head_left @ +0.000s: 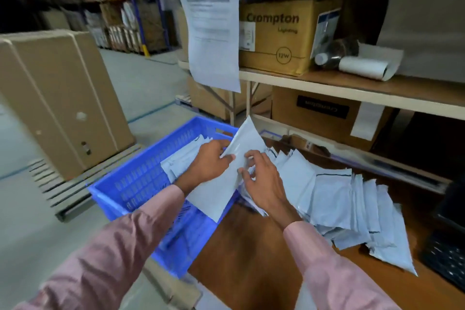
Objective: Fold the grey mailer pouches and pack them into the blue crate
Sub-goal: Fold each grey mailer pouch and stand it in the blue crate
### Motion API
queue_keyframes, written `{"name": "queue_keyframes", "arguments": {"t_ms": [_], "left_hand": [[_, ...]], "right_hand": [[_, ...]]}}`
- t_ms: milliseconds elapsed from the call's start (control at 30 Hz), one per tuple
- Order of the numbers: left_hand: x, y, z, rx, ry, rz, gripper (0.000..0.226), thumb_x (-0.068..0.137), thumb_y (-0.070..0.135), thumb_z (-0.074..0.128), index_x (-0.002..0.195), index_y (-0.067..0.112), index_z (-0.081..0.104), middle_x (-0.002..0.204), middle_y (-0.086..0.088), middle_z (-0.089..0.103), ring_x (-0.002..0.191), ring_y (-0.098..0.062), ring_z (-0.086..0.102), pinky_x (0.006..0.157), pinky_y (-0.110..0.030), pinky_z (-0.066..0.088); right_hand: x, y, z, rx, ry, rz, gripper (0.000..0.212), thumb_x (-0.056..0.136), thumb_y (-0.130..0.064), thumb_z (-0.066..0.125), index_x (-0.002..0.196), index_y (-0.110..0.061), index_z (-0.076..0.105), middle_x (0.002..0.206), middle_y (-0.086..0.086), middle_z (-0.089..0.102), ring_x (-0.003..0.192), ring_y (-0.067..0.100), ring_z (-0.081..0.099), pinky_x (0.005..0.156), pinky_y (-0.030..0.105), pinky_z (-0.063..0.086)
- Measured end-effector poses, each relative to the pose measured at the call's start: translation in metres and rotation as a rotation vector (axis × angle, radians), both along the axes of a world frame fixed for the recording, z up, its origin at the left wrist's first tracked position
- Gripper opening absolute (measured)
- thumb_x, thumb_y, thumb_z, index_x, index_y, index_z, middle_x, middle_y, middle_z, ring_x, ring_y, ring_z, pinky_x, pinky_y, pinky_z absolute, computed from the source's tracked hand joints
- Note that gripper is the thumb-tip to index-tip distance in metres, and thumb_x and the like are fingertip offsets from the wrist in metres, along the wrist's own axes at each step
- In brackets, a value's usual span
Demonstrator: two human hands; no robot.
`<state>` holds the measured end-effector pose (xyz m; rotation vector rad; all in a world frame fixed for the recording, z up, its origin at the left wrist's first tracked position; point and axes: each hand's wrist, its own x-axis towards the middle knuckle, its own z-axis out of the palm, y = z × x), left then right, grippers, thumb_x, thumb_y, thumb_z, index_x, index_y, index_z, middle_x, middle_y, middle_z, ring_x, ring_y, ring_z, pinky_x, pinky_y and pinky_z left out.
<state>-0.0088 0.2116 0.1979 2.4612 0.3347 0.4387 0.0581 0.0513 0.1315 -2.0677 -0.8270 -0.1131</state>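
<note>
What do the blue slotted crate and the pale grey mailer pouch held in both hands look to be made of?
Blue slotted crate: looks like moulded plastic, with uniform colour and vented walls. Pale grey mailer pouch: probably thin plastic film, smooth with a slight sheen, bending between the left hand and right hand.

the crate (141,184) is bright blue with slotted walls, the mailer pouches (334,199) pale grey with thin dark lines near one edge, the sleeves (120,246) dusty pink, the tabletop (241,254) reddish brown, the cartons (276,40) tan with dark lettering, and the hanging sheet (214,33) white with grey print.
</note>
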Motion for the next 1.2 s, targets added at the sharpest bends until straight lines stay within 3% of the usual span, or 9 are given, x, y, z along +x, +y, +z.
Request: {"name": "queue_keyframes", "arguments": {"t_ms": [133,233,533,667,767,833,933,1100,1200], "left_hand": [[0.019,0.058,0.017,0.055,-0.004,0.010,0.019,0.092,0.019,0.074,0.084,0.029,0.060,0.067,0.019,0.054,0.068,-0.004,0.052,0.058,-0.011,0.033],[0.033,0.105,0.015,0.045,0.025,0.045,0.020,0.091,0.021,0.075,0.078,0.027,0.060,0.065,0.016,0.053,0.064,-0.005,0.050,0.060,-0.026,0.032],[0.078,0.208,-0.074,-0.023,0.170,0.007,0.041,0.088,0.014,0.076,0.064,0.023,0.044,0.058,0.010,0.046,0.063,-0.016,0.048,0.062,-0.032,0.025],[0.096,0.224,-0.109,-0.048,0.218,-0.011,0.021,0.086,0.016,0.073,0.072,0.015,0.057,0.073,-0.020,0.065,0.076,-0.037,0.062,0.067,-0.039,0.032],[0.105,0.227,-0.127,0.004,0.253,-0.022,0.010,0.091,0.015,0.072,0.086,0.009,0.064,0.079,-0.017,0.067,0.086,-0.038,0.064,0.071,-0.039,0.035],[0.109,0.230,-0.137,-0.004,0.250,-0.036,0.006,0.090,0.016,0.071,0.095,0.011,0.071,0.086,-0.013,0.073,0.090,-0.033,0.067,0.074,-0.036,0.040],[0.113,0.233,-0.145,0.055,0.318,-0.019,0.006,0.088,0.022,0.069,0.091,0.017,0.068,0.094,-0.009,0.074,0.094,-0.032,0.068,0.071,-0.036,0.044],[0.113,0.241,-0.140,0.120,0.437,0.010,0.024,0.083,0.029,0.072,0.084,0.021,0.050,0.104,-0.013,0.065,0.096,-0.037,0.064,0.073,-0.039,0.050],[0.110,0.240,-0.134,0.155,0.450,0.008,0.018,0.086,0.025,0.069,0.090,0.018,0.053,0.109,-0.015,0.064,0.103,-0.039,0.064,0.074,-0.039,0.047]], "right_hand": [[0.024,0.053,0.022,-0.008,-0.084,0.068,0.030,0.099,-0.032,0.060,0.127,-0.031,0.049,0.122,-0.005,0.054,0.100,0.020,0.060,0.079,0.044,0.056],[0.045,0.095,0.024,-0.069,-0.114,0.069,0.033,0.100,-0.030,0.059,0.131,-0.031,0.047,0.122,-0.005,0.055,0.104,0.020,0.061,0.077,0.038,0.052],[0.102,0.215,-0.043,-0.243,0.027,0.098,0.068,0.099,-0.020,0.058,0.157,-0.040,0.032,0.110,0.008,0.054,0.102,0.033,0.059,0.083,0.050,0.053],[0.119,0.244,-0.073,-0.222,0.083,0.098,0.077,0.094,-0.008,0.058,0.161,-0.037,0.031,0.090,0.008,0.053,0.082,0.027,0.055,0.075,0.043,0.048],[0.131,0.258,-0.090,-0.286,0.110,0.038,0.058,0.092,-0.004,0.056,0.147,-0.023,0.054,0.090,0.009,0.061,0.081,0.025,0.058,0.080,0.041,0.053],[0.140,0.265,-0.097,-0.334,0.121,0.009,0.034,0.089,-0.004,0.055,0.119,-0.013,0.068,0.093,0.014,0.068,0.085,0.034,0.066,0.079,0.043,0.055],[0.150,0.270,-0.097,-0.374,0.125,-0.019,0.013,0.087,0.000,0.054,0.089,-0.008,0.064,0.090,0.018,0.068,0.086,0.040,0.066,0.074,0.045,0.053],[0.157,0.271,-0.092,-0.383,0.143,-0.065,0.013,0.091,-0.002,0.053,0.094,-0.008,0.064,0.097,0.020,0.069,0.089,0.038,0.066,0.076,0.043,0.054],[0.163,0.276,-0.096,-0.340,0.156,-0.071,0.012,0.091,-0.001,0.055,0.096,-0.008,0.063,0.096,0.017,0.070,0.090,0.038,0.067,0.076,0.042,0.053]]}}
